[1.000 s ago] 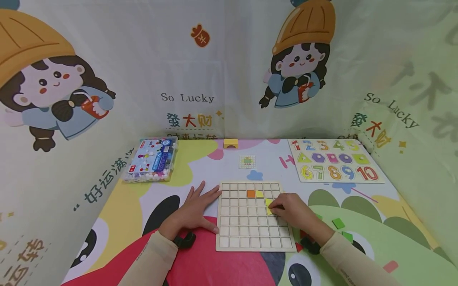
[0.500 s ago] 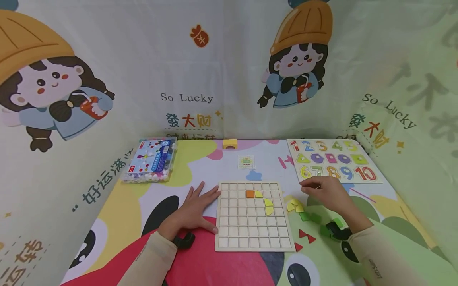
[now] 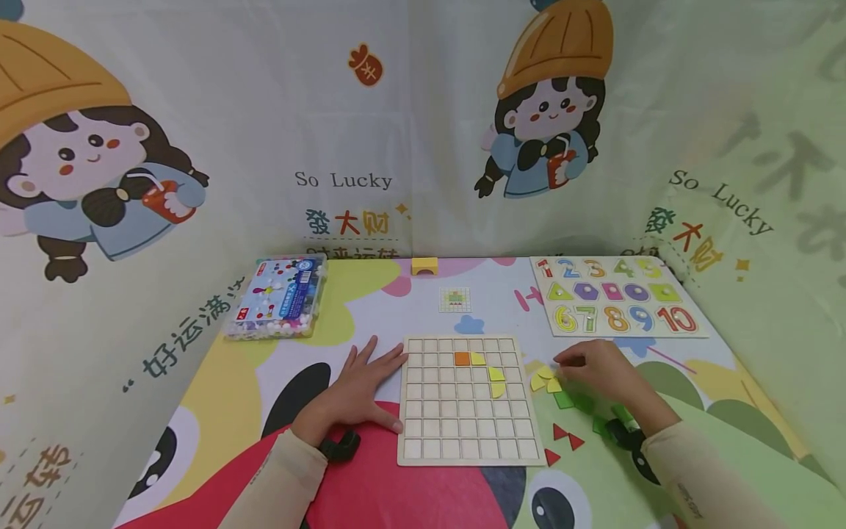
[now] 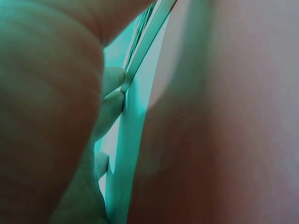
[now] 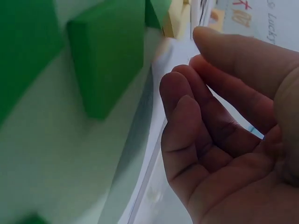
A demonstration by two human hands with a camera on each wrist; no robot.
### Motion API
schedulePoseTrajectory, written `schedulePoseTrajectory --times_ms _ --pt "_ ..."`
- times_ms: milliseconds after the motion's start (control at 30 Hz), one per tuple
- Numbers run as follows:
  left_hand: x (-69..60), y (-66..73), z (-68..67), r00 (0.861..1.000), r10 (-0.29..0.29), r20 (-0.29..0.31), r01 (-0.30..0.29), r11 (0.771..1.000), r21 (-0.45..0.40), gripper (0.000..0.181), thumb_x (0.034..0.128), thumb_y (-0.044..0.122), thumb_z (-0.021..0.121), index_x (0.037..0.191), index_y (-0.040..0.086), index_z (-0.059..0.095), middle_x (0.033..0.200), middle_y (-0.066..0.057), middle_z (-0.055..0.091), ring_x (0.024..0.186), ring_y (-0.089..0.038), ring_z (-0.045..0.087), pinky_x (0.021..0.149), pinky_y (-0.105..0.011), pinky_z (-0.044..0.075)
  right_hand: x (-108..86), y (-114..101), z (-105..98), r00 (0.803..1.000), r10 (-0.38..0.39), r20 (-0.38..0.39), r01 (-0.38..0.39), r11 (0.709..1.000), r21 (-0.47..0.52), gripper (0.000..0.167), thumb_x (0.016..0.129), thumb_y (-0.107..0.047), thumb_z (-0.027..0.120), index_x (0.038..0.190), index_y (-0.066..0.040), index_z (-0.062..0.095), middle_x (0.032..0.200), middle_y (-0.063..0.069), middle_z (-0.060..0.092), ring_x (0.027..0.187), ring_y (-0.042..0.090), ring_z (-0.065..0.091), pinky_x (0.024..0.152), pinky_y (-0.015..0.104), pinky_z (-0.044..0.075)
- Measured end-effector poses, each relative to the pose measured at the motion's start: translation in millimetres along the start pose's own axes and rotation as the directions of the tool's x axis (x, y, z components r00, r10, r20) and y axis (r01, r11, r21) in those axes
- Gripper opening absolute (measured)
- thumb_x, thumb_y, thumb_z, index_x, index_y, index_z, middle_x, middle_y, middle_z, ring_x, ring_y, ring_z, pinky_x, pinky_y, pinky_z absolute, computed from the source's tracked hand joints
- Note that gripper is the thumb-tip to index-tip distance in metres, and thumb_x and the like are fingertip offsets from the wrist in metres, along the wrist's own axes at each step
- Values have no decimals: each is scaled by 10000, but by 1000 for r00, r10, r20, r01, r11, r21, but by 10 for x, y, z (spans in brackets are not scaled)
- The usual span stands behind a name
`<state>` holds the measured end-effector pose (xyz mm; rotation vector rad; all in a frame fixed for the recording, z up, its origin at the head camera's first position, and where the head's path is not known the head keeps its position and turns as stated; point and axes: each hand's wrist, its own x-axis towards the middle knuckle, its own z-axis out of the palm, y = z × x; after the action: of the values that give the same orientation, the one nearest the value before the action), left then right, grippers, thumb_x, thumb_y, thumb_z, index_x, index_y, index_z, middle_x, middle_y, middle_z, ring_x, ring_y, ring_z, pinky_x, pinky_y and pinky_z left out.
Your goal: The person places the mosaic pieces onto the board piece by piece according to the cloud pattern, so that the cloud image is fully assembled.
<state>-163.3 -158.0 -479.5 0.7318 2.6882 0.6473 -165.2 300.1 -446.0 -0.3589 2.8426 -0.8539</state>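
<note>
My left hand (image 3: 350, 389) lies spread at the left edge of a wooden grid board (image 3: 443, 433), its fingertips touching the rim. In the board's cells sit an orange square (image 3: 462, 358) and three yellow curved-edge pieces (image 3: 497, 390). My right hand (image 3: 598, 371) hovers to the right of the board, close to a small group of loose yellow pieces (image 3: 538, 378). The right wrist view shows its fingers (image 5: 182, 123) loosely bent, with a gap below the thumb and nothing between them. Green squares (image 3: 563, 400) lie under and beside that hand, partly hidden by it.
Red triangles (image 3: 559, 431) lie right of the board. A small pattern card (image 3: 455, 300) and a yellow arch block (image 3: 425, 266) are behind it. A number-and-shape puzzle board (image 3: 621, 297) lies at the back right, a clear plastic case (image 3: 277, 297) at the back left.
My right hand has let go of a yellow piece on the board and moved right to the loose pieces, then dropped slightly lower. The left hand has stayed in place.
</note>
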Motion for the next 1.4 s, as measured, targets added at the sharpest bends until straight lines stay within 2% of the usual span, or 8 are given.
schedulePoseTrajectory --times_ms 133,333,667,1033,1267,1400 --pt "-4 2 -12 1000 8 -4 -8 1000 -6 1222 685 675 904 1674 227 344 1778 38 231 1656 -442 -45 1274 -728 -57 77 -34 95 999 -32 13 32 998 -48 213 924 -182 814 1094 -54 827 1008 35 804 907 160 695 785 359 591" --pt "-2 -12 -9 1000 16 -2 -16 1000 -6 1221 689 679 900 1675 227 340 1780 33 226 1657 -441 -43 1274 -727 -57 132 -155 161 999 -28 43 33 990 -135 261 885 -155 806 1122 -47 823 1007 30 775 838 119 637 730 322 562" --pt "-4 -12 -10 1000 13 -16 -13 1000 -17 1224 674 685 902 1673 249 346 1778 52 229 1660 -430 -46 1277 -721 -62 130 -166 190 1000 -12 26 16 987 -157 256 889 -152 809 1116 -36 826 1007 27 773 848 109 635 717 300 547" --pt "1 -13 -10 1000 1 -5 -1 1000 -10 1232 676 689 899 1679 255 329 1781 62 214 1662 -416 -55 1284 -707 -67 96 -180 195 1000 -30 4 30 988 -151 170 863 -167 836 1008 -80 829 915 -6 748 780 99 595 692 294 532" --pt "-5 -1 -24 1000 15 -8 -15 1000 -14 1220 688 675 902 1674 220 345 1780 25 230 1654 -450 -38 1274 -728 -58 62 -250 130 1000 -6 6 6 996 -90 168 888 -192 839 1019 -89 824 909 -23 764 783 107 615 694 284 543" --pt "-10 0 -26 1000 16 -3 -16 1000 -21 1224 685 676 903 1673 214 347 1780 20 229 1653 -455 -37 1271 -732 -59 46 -274 69 999 -26 -31 24 997 -68 173 905 -191 834 1044 -89 817 944 -6 780 807 109 647 704 283 559"
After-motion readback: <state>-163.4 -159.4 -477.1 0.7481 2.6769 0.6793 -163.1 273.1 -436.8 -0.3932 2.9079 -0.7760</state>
